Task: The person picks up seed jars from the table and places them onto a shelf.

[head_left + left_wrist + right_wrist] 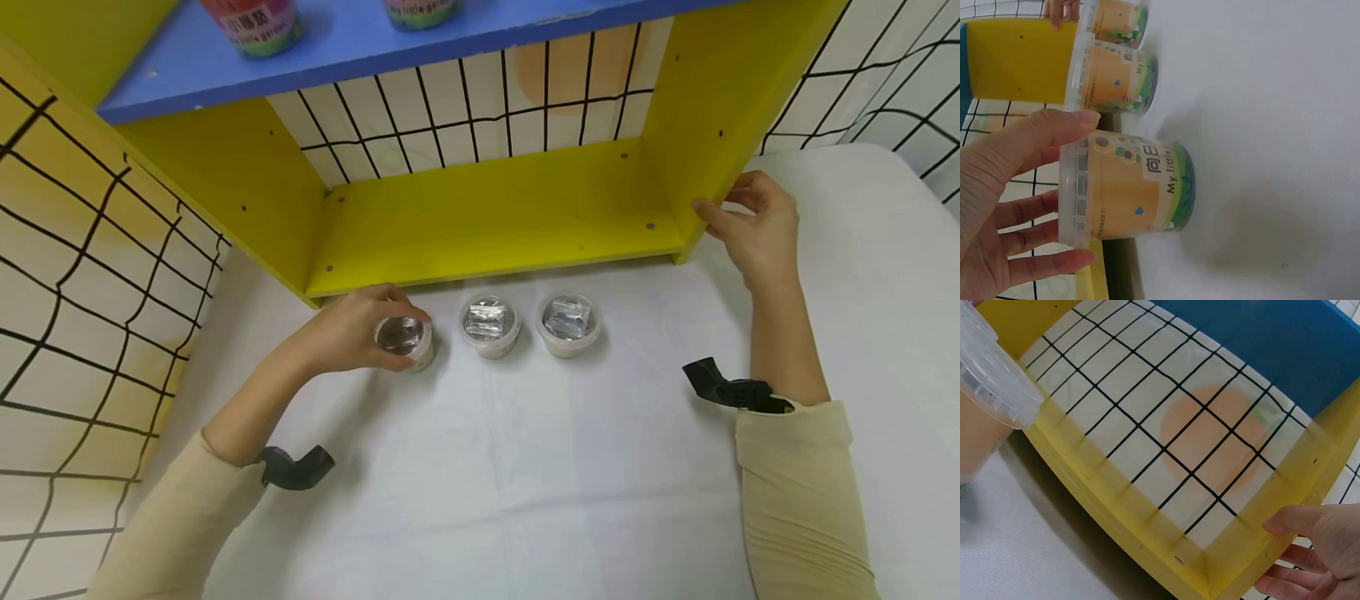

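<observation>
My left hand grips a small lidded plastic cup by its rim, with the thumb on one side and the fingers on the other. In the left wrist view this cup shows an orange and green printed label under a clear lid. Two more such cups, a middle one and a right one, stand in a row beside it, silvery packets visible through their lids. My right hand pinches the front edge of the yellow shelf's right side panel, thumb inside and fingers outside.
A blue upper board carries two labelled cups, one of them a red-topped cup cut off by the frame. Black wire grids stand left and behind. White cloth covers the table before the yellow bottom board.
</observation>
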A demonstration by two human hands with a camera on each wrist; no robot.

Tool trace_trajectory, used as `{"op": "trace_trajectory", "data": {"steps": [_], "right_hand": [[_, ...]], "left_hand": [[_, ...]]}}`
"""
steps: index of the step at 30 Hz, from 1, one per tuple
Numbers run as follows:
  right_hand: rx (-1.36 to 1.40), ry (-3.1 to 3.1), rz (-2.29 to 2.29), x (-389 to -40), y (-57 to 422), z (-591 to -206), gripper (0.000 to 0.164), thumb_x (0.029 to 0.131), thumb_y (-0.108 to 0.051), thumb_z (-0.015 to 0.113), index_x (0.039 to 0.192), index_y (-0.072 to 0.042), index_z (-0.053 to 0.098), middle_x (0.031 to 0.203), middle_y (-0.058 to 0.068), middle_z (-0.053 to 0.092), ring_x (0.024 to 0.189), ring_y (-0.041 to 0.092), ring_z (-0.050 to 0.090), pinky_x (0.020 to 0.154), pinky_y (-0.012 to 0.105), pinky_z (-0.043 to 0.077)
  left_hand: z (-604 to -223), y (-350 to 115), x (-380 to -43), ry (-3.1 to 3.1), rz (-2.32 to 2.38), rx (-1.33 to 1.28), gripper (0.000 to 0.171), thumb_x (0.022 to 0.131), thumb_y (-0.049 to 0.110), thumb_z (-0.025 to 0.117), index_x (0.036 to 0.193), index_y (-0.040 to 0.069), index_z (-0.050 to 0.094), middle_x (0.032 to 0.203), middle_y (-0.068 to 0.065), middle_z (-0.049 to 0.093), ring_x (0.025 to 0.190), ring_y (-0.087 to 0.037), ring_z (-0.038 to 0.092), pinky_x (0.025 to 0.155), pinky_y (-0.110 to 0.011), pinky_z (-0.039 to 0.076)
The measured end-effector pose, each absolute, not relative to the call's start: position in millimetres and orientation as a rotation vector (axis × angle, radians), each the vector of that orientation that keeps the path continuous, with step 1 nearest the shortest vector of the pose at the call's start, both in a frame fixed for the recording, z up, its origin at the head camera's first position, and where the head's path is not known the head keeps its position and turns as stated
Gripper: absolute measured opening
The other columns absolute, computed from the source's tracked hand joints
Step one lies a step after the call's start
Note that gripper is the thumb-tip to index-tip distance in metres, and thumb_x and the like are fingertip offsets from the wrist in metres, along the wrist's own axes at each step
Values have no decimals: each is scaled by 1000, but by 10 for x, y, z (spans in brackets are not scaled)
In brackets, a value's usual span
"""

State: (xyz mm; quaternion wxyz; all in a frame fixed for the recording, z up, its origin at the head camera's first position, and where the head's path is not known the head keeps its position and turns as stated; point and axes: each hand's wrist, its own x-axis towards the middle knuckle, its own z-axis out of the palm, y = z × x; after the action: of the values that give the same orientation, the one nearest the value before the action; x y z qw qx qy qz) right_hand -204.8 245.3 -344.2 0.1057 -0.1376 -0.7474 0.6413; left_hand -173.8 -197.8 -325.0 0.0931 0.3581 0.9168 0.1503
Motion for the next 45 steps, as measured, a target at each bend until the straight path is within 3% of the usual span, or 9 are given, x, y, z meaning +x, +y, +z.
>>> {"op": "trace_trajectory", "data": {"steps": [11, 26, 45], "right_hand": [[-376, -2180, 1888, -2041, 2434, -3440, 22, 79, -12, 70, 97, -20, 58, 95, -9, 55, 70, -2, 61, 60, 11, 49], [-364, -2132, 1940, -2021, 2438, -3456, 24, 79, -11, 71, 99, -19, 59, 96, -9, 56, 68, -2, 62, 60, 10, 49], [-351, -2134, 1911, -2028, 2431, -3472, 23, 80, -10, 69, 98, -21, 60, 95, -8, 55, 65, -2, 62, 59, 10, 48]], "left_hand": [[-2936, -2037, -1651, 2777, 461, 1129, 49, 71, 34, 78, 116, 19, 64, 113, -4, 58, 96, -19, 54, 73, -31, 50], [-2754, -2180, -1618, 2822, 445, 1069, 49, 71, 30, 77, 117, 17, 64, 116, -5, 59, 97, -20, 57, 76, -34, 52], [-2463, -2281, -2120, 2887, 379, 971, 48, 77, 23, 73, 121, 8, 60, 121, -13, 58, 102, -27, 54, 80, -43, 51]]}}
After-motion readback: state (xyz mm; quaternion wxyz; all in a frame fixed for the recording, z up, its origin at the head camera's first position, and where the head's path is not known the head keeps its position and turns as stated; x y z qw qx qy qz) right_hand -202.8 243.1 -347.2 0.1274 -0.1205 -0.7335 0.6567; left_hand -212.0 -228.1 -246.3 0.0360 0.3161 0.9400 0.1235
